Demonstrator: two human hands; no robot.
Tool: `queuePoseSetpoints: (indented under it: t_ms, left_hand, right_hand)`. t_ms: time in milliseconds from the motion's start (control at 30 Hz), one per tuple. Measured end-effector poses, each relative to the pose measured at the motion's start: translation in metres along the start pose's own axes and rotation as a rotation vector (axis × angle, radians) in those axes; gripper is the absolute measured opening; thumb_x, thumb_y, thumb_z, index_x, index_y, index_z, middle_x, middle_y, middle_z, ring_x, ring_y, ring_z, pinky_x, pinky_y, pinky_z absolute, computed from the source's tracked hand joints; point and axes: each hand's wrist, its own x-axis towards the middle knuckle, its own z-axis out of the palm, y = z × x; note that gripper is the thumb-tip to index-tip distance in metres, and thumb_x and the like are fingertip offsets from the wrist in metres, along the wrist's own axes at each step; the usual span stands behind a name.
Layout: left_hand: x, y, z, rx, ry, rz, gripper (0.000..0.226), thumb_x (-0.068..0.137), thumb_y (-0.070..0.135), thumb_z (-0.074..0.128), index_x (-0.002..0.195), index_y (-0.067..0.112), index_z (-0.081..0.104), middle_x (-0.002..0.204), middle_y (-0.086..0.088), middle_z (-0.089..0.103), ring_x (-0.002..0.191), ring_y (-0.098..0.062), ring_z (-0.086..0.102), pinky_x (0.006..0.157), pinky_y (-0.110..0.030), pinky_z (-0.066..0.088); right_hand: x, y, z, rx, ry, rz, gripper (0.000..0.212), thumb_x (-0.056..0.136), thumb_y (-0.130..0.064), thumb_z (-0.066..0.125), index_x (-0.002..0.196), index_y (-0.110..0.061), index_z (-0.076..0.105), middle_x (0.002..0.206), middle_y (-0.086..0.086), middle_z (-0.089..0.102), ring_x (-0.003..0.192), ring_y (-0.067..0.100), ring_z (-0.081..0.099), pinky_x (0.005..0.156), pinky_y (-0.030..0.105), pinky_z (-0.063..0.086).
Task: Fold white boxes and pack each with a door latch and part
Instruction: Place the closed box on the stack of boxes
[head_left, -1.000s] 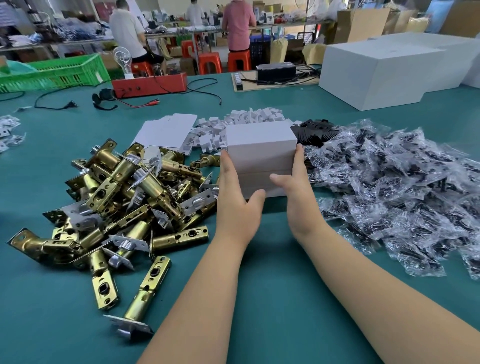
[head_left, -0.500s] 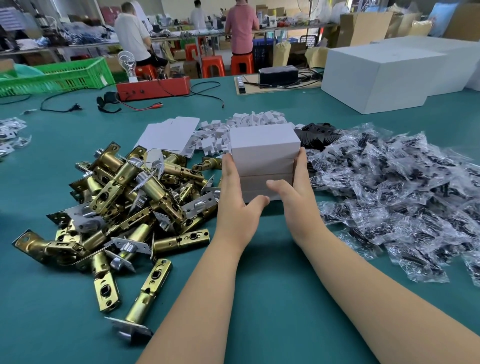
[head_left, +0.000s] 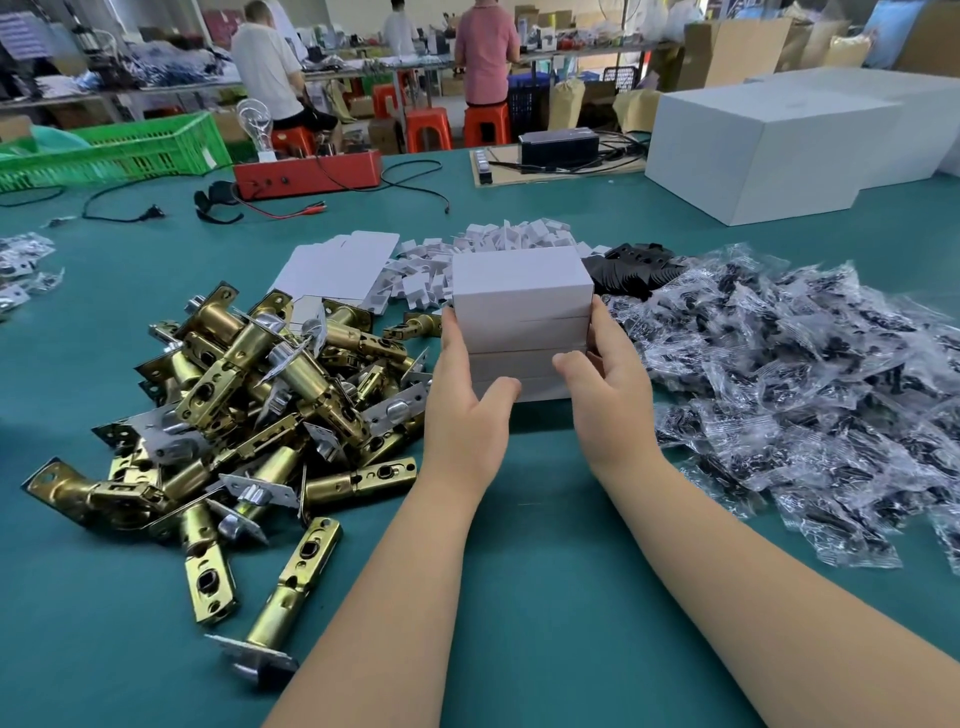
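**Squaring the stack of packed boxes**

A teal worktop (head_left: 545, 597) in a busy packing room. At my left lies the heap of brass door latches (head_left: 249, 410). In the middle, my left hand (head_left: 467, 410) and right hand (head_left: 608, 400) flank a stack of small white boxes (head_left: 522, 322), fingers straight and pressed flat to its two sides, thumbs on the near face. At my right sprawl the bagged parts (head_left: 810, 384). I judge I'm tidying finished boxes; next I need a flat box blank (head_left: 337, 270) from behind the latches.
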Motion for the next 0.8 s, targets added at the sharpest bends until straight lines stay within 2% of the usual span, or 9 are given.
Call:
queuePoseSetpoints:
  t_ms: [100,167,233,333,367,500,600,733,800]
  left_hand:
    - [0.001,-0.001,-0.001,0.018,0.167,0.026,0.057,0.095,0.025,0.048,0.150,0.021,0.036,0.146,0.010,0.048,0.132,-0.005,0.044,0.113,-0.030,0.036]
    - [0.002,-0.001,-0.002,0.060,0.378,0.063,0.037,0.100,0.025,0.051,0.137,0.019,0.055,0.118,0.026,0.059,0.110,0.011,0.055,0.096,-0.009,0.040]
    - [0.005,-0.001,-0.004,0.038,0.496,0.083,0.029,0.098,0.020,0.058,0.125,0.013,0.065,0.097,0.033,0.059,0.090,0.020,0.057,0.079,0.001,0.039]
    - [0.010,0.000,-0.009,-0.033,0.543,0.059,0.025,0.093,0.018,0.065,0.116,0.012,0.070,0.100,0.011,0.072,0.088,-0.002,0.065,0.083,-0.015,0.052]
    - [0.011,-0.001,-0.010,-0.041,0.541,0.058,0.024,0.092,0.018,0.067,0.115,0.014,0.071,0.099,0.012,0.073,0.088,-0.004,0.065,0.084,-0.019,0.053]
    - [0.011,-0.003,-0.013,-0.048,0.482,0.058,0.025,0.088,0.018,0.072,0.112,0.021,0.073,0.081,0.038,0.065,0.083,0.012,0.062,0.081,-0.012,0.050]
    - [0.012,-0.005,-0.014,-0.051,0.473,0.061,0.025,0.086,0.016,0.073,0.111,0.021,0.073,0.077,0.041,0.064,0.081,0.015,0.062,0.079,-0.009,0.049]
    - [0.013,-0.005,-0.012,-0.077,0.491,0.049,0.023,0.085,0.013,0.074,0.108,0.019,0.074,0.074,0.040,0.063,0.082,0.015,0.063,0.077,-0.007,0.047]
    - [0.014,-0.005,-0.011,-0.078,0.497,0.051,0.024,0.085,0.014,0.073,0.109,0.016,0.074,0.077,0.036,0.065,0.081,0.014,0.063,0.077,-0.007,0.047]
  right_hand:
    - [0.006,0.002,-0.004,-0.027,0.138,-0.019,0.039,0.093,-0.020,0.056,0.133,-0.021,0.057,0.123,-0.008,0.063,0.111,0.006,0.057,0.101,0.034,0.046]
    - [0.009,0.003,-0.006,-0.010,0.197,-0.039,0.029,0.093,-0.020,0.060,0.120,-0.032,0.063,0.109,-0.010,0.068,0.099,0.007,0.061,0.093,0.030,0.050]
    - [0.008,0.003,-0.006,0.030,0.213,-0.047,0.029,0.091,-0.020,0.064,0.109,-0.042,0.064,0.103,-0.014,0.069,0.097,0.008,0.063,0.088,0.025,0.049]
    - [0.007,0.002,-0.006,0.099,0.224,-0.054,0.031,0.086,-0.018,0.069,0.094,-0.048,0.066,0.095,-0.019,0.070,0.093,0.004,0.065,0.083,0.019,0.048]
    - [0.007,0.002,-0.006,0.104,0.216,-0.059,0.032,0.085,-0.017,0.071,0.092,-0.049,0.066,0.093,-0.020,0.070,0.090,0.003,0.064,0.082,0.018,0.047]
    - [0.005,0.000,-0.006,0.037,0.131,-0.100,0.043,0.084,-0.016,0.072,0.102,-0.054,0.061,0.092,-0.023,0.070,0.081,-0.002,0.060,0.075,0.010,0.045]
    - [0.006,0.004,-0.008,0.064,0.178,-0.086,0.042,0.084,-0.013,0.071,0.096,-0.053,0.066,0.086,-0.029,0.069,0.080,-0.003,0.058,0.077,0.010,0.044]
    - [0.005,0.005,-0.008,0.145,0.212,-0.049,0.031,0.085,-0.011,0.071,0.108,-0.031,0.072,0.101,-0.017,0.072,0.097,0.002,0.063,0.088,0.017,0.047]
    - [0.006,0.005,-0.007,0.163,0.222,-0.047,0.032,0.084,-0.010,0.072,0.102,-0.036,0.072,0.099,-0.016,0.073,0.096,0.003,0.064,0.087,0.018,0.047]
